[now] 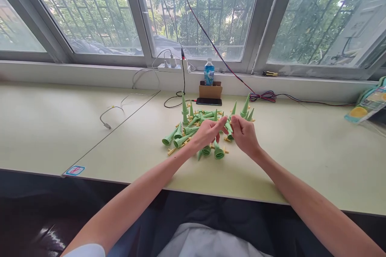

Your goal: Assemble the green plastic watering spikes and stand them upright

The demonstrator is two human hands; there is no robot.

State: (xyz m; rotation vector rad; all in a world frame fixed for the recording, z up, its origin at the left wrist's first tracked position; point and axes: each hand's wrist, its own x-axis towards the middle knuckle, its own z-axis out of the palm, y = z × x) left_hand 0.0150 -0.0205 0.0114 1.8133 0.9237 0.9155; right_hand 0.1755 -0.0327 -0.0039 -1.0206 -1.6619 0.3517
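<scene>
Head view: saw the left hand [209,131] above the middle of a pile of green cones [219,153], with thumb and forefinger brought near each other. Could not tell whether pinched on anything. Saw the right hand [245,133] just beside it, with fingers curled in and thumb up against them. Could not tell whether clamped on the slim cone [228,127] showing in the narrow gap between the hands, or merely in front of it.

Found the pile spread on the pale table [319,148], under and around both hands: some cones upright with tips up, others on their sides, several with hollow round ends towards the front edge. Noted small yellow pieces [171,151] among them, some sticking out from the cones.

Behind the pile, saw a dark phone [209,101] flat before a brown cardboard box [210,92], with a blue-labelled bottle [209,73] rising behind. Noted a white power strip [170,69] on the ledge, a white cable [116,107] to the left, a coil of dark red and blue wire [265,96] to the right, and a sticker [75,170] near the front edge, far left.
</scene>
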